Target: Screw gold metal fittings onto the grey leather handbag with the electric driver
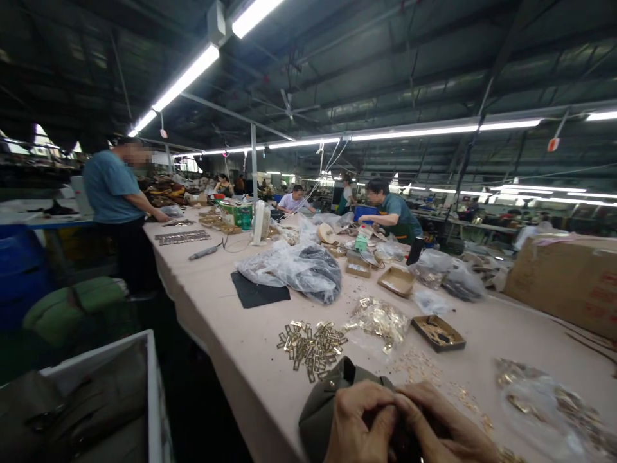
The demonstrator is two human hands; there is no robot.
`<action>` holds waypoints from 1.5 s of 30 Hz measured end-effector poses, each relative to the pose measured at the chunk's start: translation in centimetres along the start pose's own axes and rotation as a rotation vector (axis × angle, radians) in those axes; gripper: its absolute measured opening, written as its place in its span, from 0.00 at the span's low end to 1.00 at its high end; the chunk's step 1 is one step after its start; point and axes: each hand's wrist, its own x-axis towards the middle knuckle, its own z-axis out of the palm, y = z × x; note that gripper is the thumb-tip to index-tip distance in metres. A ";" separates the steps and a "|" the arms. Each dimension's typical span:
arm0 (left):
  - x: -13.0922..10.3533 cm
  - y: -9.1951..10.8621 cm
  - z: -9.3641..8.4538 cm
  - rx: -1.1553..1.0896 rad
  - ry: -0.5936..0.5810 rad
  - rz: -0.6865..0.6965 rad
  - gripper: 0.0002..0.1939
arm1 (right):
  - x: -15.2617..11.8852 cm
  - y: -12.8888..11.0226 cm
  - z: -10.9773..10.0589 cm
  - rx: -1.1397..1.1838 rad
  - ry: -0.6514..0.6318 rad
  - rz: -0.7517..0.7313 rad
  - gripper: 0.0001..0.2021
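A dark olive bag (318,408), soft and folded, with a small shiny stud on it, lies at the table's near edge. My left hand (364,418) is closed on its edge, thumb and fingers pinched together. My right hand (441,421) is closed too and meets the left at the thumbs; the spot between them is mostly hidden. Just beyond the bag lies a heap of brass-coloured rectangular metal plates (313,347). Small gold metal pieces (419,366) are scattered beside my right hand.
Gold fittings fill a clear plastic bag (378,321) and a shallow tray (438,344); another clear bag (544,411) lies right. A wrapped dark bundle (299,267) sits mid-table. A cardboard box (563,280) stands right, a white crate (154,386) left. Other people work around the table.
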 end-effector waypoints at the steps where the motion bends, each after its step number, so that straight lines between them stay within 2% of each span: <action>1: 0.0 -0.2 0.1 0.007 -0.019 -0.017 0.16 | 0.0 0.0 -0.1 0.003 0.006 0.056 0.09; 4: 0.0 -0.9 0.3 -0.026 -0.070 -0.074 0.15 | 0.1 -0.1 -0.2 0.020 0.041 0.203 0.14; 7: 0.3 -1.6 0.7 -0.092 -0.081 -0.111 0.14 | 0.6 -0.3 0.0 0.023 0.086 0.269 0.16; 11: 0.6 -1.9 1.0 -0.147 -0.021 -0.093 0.13 | 0.9 -0.6 0.2 0.048 0.124 0.316 0.17; 17: 1.2 -2.1 1.1 -0.164 0.054 -0.109 0.12 | 0.5 -0.6 -0.1 0.104 0.094 0.414 0.23; 22: 1.2 -2.2 1.2 -0.175 0.079 -0.118 0.15 | 0.7 -0.9 0.3 0.104 0.104 0.405 0.22; 29: 1.2 -2.1 1.4 -0.179 0.060 -0.130 0.12 | 0.8 -0.4 0.8 0.017 0.175 0.435 0.22; 34: 1.6 -2.2 0.9 -0.190 0.087 -0.129 0.12 | 0.4 0.3 0.4 0.130 0.121 0.420 0.23; 40: 1.6 -2.2 1.0 -0.186 0.086 -0.131 0.14 | 0.5 0.1 1.0 0.047 0.145 0.398 0.18; 45: 1.7 -2.2 1.0 -0.192 0.095 -0.132 0.15 | 0.5 -0.2 1.5 0.048 0.154 0.407 0.19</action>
